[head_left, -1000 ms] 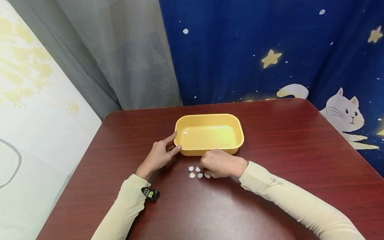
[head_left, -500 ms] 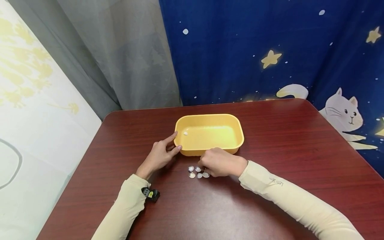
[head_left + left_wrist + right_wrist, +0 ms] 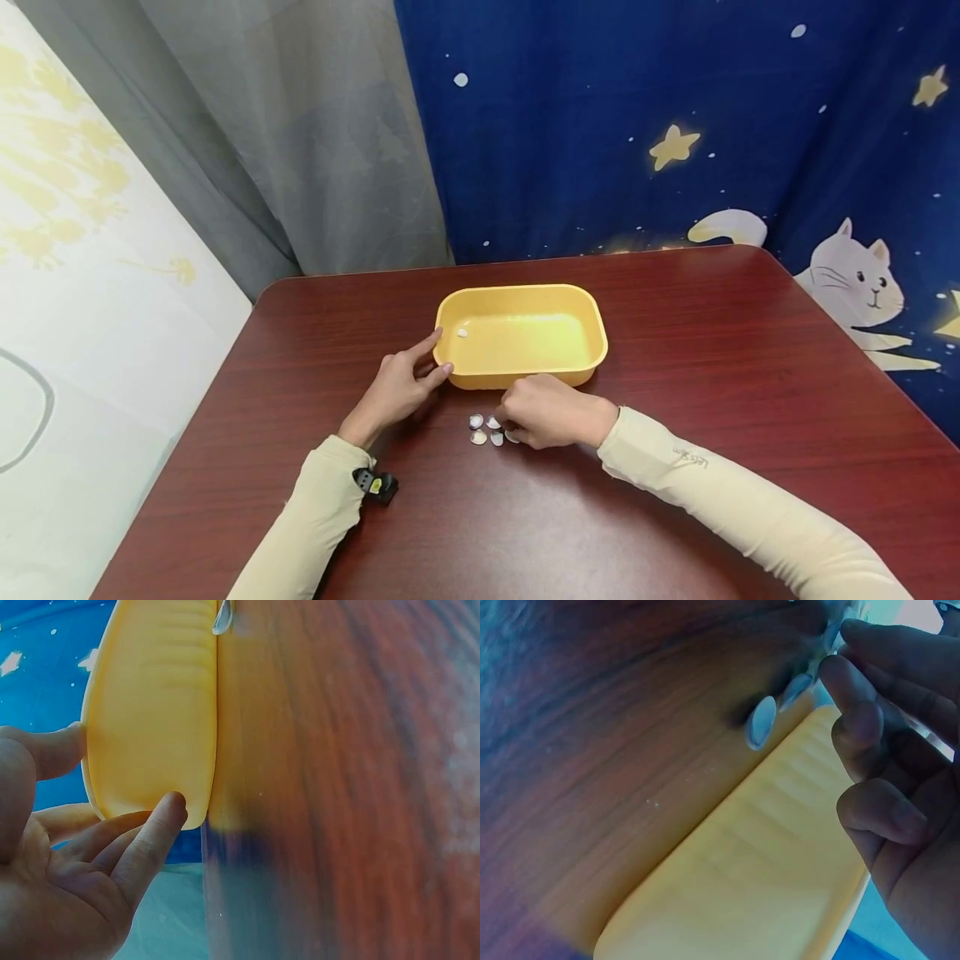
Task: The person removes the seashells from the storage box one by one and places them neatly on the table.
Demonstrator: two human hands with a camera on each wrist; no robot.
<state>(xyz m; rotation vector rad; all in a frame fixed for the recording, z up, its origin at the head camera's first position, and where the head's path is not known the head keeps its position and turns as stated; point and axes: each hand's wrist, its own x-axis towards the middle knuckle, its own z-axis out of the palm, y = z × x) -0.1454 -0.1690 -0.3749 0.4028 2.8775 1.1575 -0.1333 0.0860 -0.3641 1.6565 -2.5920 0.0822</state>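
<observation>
My left hand (image 3: pixel 401 387) touches the left end of a yellow plastic basin (image 3: pixel 525 372), with fairly straight fingers spread at its rim and end wall. Just in front of the basin, several small white seashells (image 3: pixel 478 437) with darker edges lie in two short rows. My right hand (image 3: pixel 551 411) is over the right end of these rows, its fingers curled and its fingertips pinching a seashell (image 3: pixel 832 634), partly hidden by the hand. In the right wrist view, another seashell (image 3: pixel 762 722) stands out beside the basin's wall. One small white piece (image 3: pixel 462 332) lies inside the basin.
A dark red wooden table (image 3: pixel 675 333) carries everything. Behind it hang a grey curtain (image 3: pixel 322 150) and a blue curtain (image 3: pixel 555 125) with stars and a cat. A black device (image 3: pixel 378 486) is strapped to the left wrist.
The right hand makes small shifts at the row, and the seashell at the front right slides slightly left, now partly under the fingers. The left hand and basin stay in place.
</observation>
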